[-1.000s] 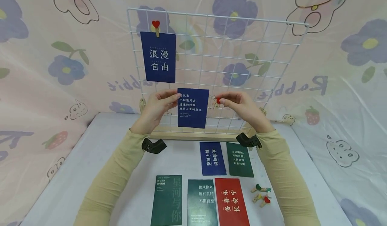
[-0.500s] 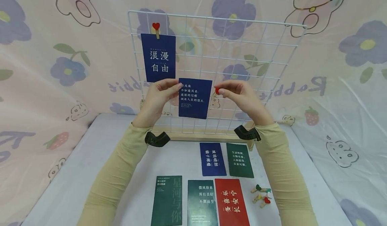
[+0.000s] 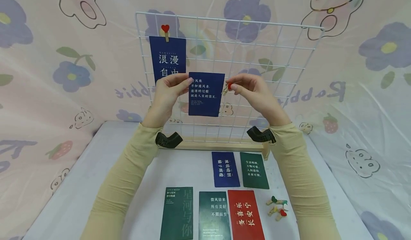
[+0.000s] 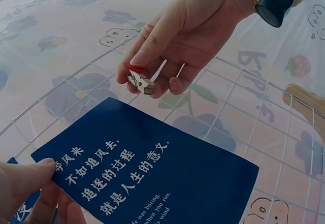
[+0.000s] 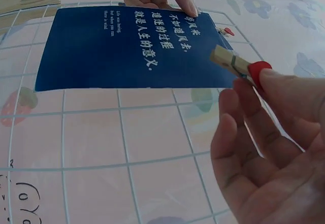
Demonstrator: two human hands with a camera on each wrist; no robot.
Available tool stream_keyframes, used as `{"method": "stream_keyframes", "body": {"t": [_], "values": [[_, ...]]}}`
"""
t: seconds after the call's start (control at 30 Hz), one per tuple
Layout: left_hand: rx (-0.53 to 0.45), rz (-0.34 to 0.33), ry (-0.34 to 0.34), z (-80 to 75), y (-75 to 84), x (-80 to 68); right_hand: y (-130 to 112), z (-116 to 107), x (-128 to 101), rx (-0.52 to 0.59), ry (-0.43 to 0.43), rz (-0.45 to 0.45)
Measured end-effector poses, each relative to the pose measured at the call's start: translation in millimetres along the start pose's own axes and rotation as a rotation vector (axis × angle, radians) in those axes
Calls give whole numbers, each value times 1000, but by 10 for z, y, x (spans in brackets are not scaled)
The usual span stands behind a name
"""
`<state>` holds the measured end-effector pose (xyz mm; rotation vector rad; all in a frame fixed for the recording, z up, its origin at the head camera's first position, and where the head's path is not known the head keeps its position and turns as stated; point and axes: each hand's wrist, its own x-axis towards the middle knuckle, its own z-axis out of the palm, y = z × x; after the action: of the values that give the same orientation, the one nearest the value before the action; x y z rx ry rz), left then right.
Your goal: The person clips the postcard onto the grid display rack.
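On the left side of the white wire rack (image 3: 229, 20), a hung blue card (image 3: 168, 50) is held up by a wooden clip with a red heart (image 3: 166, 33). Its bottom part is partly covered by the left hand (image 3: 168, 95), whose wrist is dressed in a pale yellow sleeve (image 3: 128, 175) and a black gadget (image 3: 168, 140). By this hand, the left edge of the held blue card (image 3: 205, 99) is pinched, with the thumb in front. The card is held up before the rack; whether the wires are touched by it cannot be told. Down on the white table (image 3: 146, 193), a long green card (image 3: 176, 213) is laid flat, then a second green card (image 3: 214, 216), then a red card (image 3: 246, 216) right beside it. Nearer the rack's wooden base (image 3: 221, 146), a small blue card (image 3: 226, 169) and a small green card (image 3: 254, 170) are laid side by side. Just beside the held card's right edge, another heart clip (image 5: 233, 62) is pinched at its red end between the thumb and fingers of the right hand (image 3: 253, 93); a gap is seen from the left wrist. Farther right, small heart clips (image 3: 274, 209) are piled on the table.
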<state>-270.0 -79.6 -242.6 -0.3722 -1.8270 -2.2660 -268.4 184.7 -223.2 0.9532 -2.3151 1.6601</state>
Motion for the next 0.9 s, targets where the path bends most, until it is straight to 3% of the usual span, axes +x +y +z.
{"method": "stream_keyframes", "body": {"t": [0.2,0.47,0.9], "values": [[-53,-2,21,13,97,82,-58,-7,88,-13,27,6],[-15,-5,32,33,173,127,-96,-25,202,44,79,-20],[0,51,34,42,227,207,-175,-21,358,69,142,-28]]}}
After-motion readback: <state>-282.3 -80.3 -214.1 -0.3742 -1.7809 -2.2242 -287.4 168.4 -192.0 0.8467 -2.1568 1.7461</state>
